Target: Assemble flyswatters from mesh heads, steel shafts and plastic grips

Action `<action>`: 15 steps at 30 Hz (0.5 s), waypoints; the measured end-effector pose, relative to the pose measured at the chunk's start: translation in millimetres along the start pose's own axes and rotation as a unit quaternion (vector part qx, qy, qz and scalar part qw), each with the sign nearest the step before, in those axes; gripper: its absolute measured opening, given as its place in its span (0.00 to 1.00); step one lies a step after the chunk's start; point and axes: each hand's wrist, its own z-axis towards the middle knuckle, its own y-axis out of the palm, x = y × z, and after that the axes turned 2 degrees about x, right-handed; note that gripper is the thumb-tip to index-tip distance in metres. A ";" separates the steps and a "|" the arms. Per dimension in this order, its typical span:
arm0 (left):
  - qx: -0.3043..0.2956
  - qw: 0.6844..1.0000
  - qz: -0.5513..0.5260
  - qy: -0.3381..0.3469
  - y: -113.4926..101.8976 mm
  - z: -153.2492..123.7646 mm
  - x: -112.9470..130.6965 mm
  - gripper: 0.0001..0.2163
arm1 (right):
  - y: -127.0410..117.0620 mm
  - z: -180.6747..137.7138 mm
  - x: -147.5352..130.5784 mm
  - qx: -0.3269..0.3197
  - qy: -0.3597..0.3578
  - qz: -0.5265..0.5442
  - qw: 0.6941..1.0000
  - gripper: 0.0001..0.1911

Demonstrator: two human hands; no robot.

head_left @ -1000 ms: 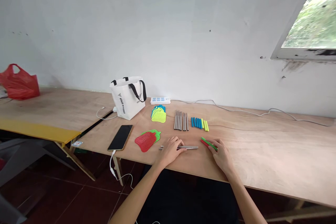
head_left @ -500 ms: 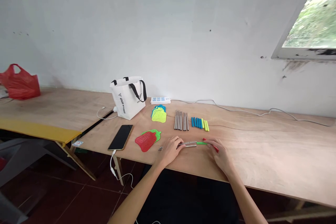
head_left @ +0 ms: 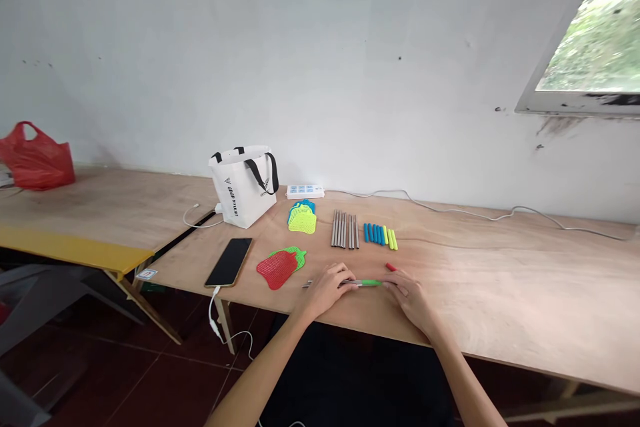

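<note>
Evidently the slim metal tubes (head_left: 354, 282) are shiny silver and lie nearly level, close to the near edge of the wooden table (head_left: 500, 287). Their left ends poke out past the left hand (head_left: 327, 290). Just right of that hand, in line with the metal, comes a smooth, bright green grip (head_left: 371, 283); it meets the metal end, though how far it is pushed on cannot be told. A red grip (head_left: 391, 267) shows only its tip, tilted, above the fingers of the right hand (head_left: 413, 300).

The left fingers are bent over the tubes and closed on them, the thumb pressing from the near side. The right fingertips are drawn together at the free end of the green grip, with the rest of the red one hidden by the hand.

Half a second ago the tubes' right ends were bare and spread apart, one raised, with a strip of green held beside them; now green covers the stretch where bare metal showed — and the right hand sits a touch lower. The left hand has hardly shifted. Beyond, the row of spare tubes (head_left: 345, 230), the blue and yellow grips (head_left: 381, 235) and the red swatter head (head_left: 278, 270) lie as they did.
</note>
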 end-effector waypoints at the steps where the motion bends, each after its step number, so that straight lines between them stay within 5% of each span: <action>1: -0.004 1.000 -0.006 0.007 0.5 -0.1 -0.5 0.07 | 2.1 0.3 -1.2 -0.013 -0.010 -0.013 1.000 0.17; 9: 0.030 0.998 0.047 -0.022 2.3 1.9 -1.8 0.05 | 7.5 0.8 0.2 0.034 -0.056 -0.154 0.986 0.18; 15: 0.036 0.997 0.060 -0.038 -0.4 1.5 2.3 0.03 | 8.4 -3.4 10.2 0.103 0.044 -0.223 0.968 0.17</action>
